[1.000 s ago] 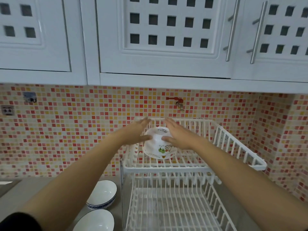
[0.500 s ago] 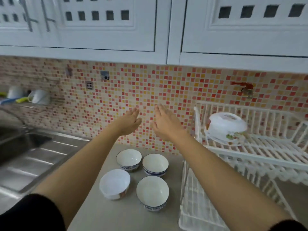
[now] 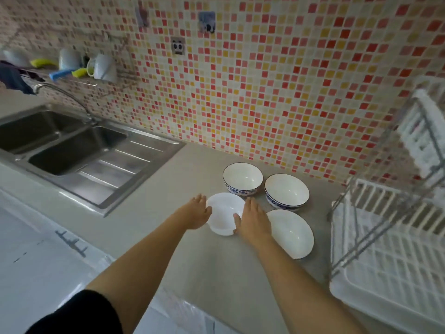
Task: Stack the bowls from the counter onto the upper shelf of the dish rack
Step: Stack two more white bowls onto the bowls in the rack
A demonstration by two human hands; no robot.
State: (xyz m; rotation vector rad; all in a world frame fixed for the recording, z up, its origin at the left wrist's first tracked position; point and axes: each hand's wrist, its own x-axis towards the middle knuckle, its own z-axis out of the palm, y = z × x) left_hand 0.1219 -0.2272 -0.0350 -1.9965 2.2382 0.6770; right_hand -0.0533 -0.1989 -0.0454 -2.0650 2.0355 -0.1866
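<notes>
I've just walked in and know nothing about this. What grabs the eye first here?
Two bare hands, left hand and right hand, cup a plain white bowl on the grey counter. Three more bowls cluster just right of it, two with blue-patterned rims. Behind runs a bright red, pink and yellow mosaic wall, with a steel sink at left and a white dish rack at right.

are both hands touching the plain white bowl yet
Touching. In the head view the left hand lies against the left rim of the plain white bowl, and the right hand presses its right rim, thumb over the edge.
</notes>
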